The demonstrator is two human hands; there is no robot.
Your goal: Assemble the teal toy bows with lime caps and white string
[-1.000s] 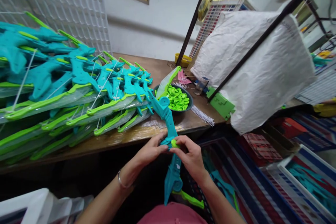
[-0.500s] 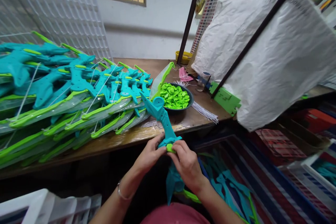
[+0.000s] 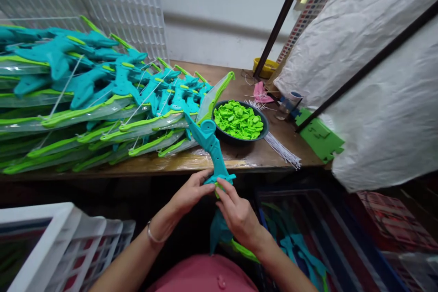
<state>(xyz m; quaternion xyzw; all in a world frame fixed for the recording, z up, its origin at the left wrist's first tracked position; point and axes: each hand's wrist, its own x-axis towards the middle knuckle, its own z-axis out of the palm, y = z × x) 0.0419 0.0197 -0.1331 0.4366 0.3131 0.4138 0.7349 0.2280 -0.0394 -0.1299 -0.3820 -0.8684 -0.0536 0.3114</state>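
My left hand (image 3: 191, 194) is closed on the middle of a teal plastic toy bow (image 3: 215, 150), which has a translucent limb edged in green. The bow is raised before me at the table's front edge, and its lower part hangs down between my forearms. My right hand (image 3: 236, 212) has its fingertips pinched on a small bright green plastic piece (image 3: 217, 187) against the bow's middle. Those fingers cover most of the piece. Just beyond the bow, a dark bowl (image 3: 239, 141) holds many similar green pieces (image 3: 237, 119).
Strung toy bows (image 3: 123, 80) are piled on the left of the wooden table (image 3: 287, 146). White strings (image 3: 282, 149) and a green foam block (image 3: 320, 137) lie right of the bowl. Crates stand below, a white one (image 3: 65, 223) at left and a blue-rimmed one (image 3: 308, 196) at right.
My view has turned slightly left and down. The right fingers have shifted over the green piece, so less of it shows. Both hands stay at the bow's middle.
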